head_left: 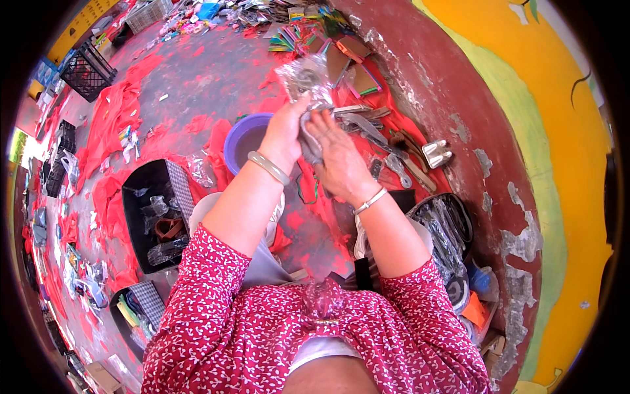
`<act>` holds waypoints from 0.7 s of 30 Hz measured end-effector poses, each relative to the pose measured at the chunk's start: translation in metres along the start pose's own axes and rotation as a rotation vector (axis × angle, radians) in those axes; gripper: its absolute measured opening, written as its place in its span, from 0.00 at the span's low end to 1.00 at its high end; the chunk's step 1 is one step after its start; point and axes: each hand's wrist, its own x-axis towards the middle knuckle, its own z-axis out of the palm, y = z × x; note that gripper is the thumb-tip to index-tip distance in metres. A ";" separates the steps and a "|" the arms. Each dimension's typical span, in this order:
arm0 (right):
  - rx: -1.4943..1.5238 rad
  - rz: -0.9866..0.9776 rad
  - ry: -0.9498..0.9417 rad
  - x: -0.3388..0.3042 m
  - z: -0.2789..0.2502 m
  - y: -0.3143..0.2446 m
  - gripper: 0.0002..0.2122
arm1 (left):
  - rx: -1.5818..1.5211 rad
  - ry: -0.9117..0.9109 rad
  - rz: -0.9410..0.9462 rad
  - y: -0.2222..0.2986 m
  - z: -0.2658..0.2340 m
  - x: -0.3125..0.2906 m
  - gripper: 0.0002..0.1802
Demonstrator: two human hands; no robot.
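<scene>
Out in front of me, my left hand [287, 128] is closed on a crinkled clear plastic bag [305, 77]. Something greyish shows inside the bag, but its kind cannot be made out. My right hand [335, 151] presses a bunched grey cloth [310, 146] against the lower part of the bag, its fingers fairly straight and slightly blurred. The cloth is pinched between the two hands. Just left of my left wrist, a purple basin [241, 141] sits on the floor.
Tools and metal pieces [394, 148] lie on red cloth to the right, beside a peeling wall [472, 141]. A black bin [141, 217] with bagged items stands left; an open bag [446, 226] of packets sits right. A black crate [87, 72] stands far left.
</scene>
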 end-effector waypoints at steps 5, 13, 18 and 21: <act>0.131 -0.011 -0.090 -0.007 0.006 -0.016 0.29 | -0.237 0.114 0.235 0.033 -0.019 0.018 0.13; 0.501 0.271 0.351 0.015 0.011 -0.007 0.11 | -0.184 -0.056 0.231 -0.002 0.009 0.000 0.13; 0.665 0.386 0.552 0.014 0.003 0.022 0.19 | -0.153 -0.197 0.202 -0.035 0.040 -0.027 0.12; 0.893 0.492 0.400 0.012 -0.001 0.017 0.10 | -0.042 -0.210 0.323 -0.033 0.035 -0.024 0.12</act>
